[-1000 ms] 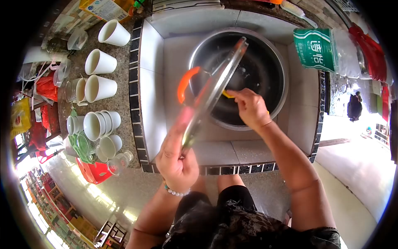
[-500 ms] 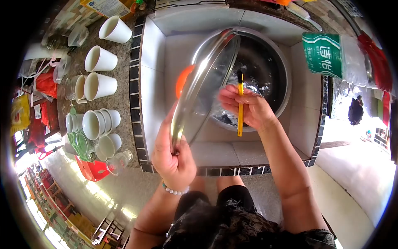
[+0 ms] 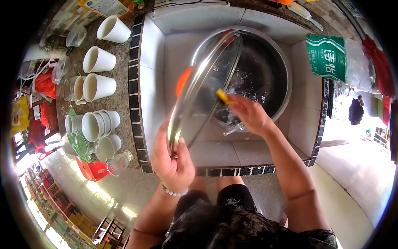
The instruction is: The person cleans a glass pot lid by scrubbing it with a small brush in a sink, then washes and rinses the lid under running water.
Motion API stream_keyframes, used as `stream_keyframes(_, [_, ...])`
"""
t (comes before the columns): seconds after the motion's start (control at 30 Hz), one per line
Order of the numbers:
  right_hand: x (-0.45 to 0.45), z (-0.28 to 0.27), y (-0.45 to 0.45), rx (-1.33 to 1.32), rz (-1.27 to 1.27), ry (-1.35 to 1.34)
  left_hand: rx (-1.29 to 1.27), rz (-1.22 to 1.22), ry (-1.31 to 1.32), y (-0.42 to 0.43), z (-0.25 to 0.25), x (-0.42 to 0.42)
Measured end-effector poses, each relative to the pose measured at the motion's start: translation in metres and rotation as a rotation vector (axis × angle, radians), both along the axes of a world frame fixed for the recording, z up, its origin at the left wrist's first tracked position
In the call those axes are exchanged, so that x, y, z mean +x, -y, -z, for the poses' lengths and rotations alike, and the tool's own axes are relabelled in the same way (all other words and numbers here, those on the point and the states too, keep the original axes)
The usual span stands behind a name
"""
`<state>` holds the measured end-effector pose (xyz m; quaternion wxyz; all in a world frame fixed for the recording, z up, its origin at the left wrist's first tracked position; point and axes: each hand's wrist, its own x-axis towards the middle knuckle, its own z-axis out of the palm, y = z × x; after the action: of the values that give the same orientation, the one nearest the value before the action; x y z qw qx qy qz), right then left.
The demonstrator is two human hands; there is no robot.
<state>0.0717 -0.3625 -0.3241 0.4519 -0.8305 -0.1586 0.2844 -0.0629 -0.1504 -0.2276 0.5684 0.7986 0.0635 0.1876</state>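
Observation:
My left hand grips the lower edge of a tilted glass pot lid with a shiny metal rim. The lid stands nearly on edge, overlapping the left side of a large metal basin of water. My right hand is closed around a yellow-handled brush. One end of the handle sticks out toward the lid's inner face; whether it touches is unclear, and the bristles are hidden by the hand. Splashed water shows below that hand.
A tiled sink surrounds the basin. Part of an orange object shows behind the lid. White cups and glasses line the left counter. A green-printed bag hangs over the right edge, and a white-bristled brush lies at the back.
My right hand has turned and tipped the brush from upright, with dark bristles showing, to pointing left toward the lid. Water is splashing below it. The lid has shifted slightly left.

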Motion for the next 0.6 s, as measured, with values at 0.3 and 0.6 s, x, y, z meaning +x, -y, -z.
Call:
stream_keyframes(0.3, [-0.023, -0.009, -0.009, -0.367, -0.014, 0.577, 0.152, -0.001, -0.191, -0.004, -0.013, -0.017])
stream_keyframes(0.6, [-0.030, -0.009, -0.006, -0.397, 0.006, 0.720, 0.219, 0.137, -0.515, -0.011, -0.003, -0.031])
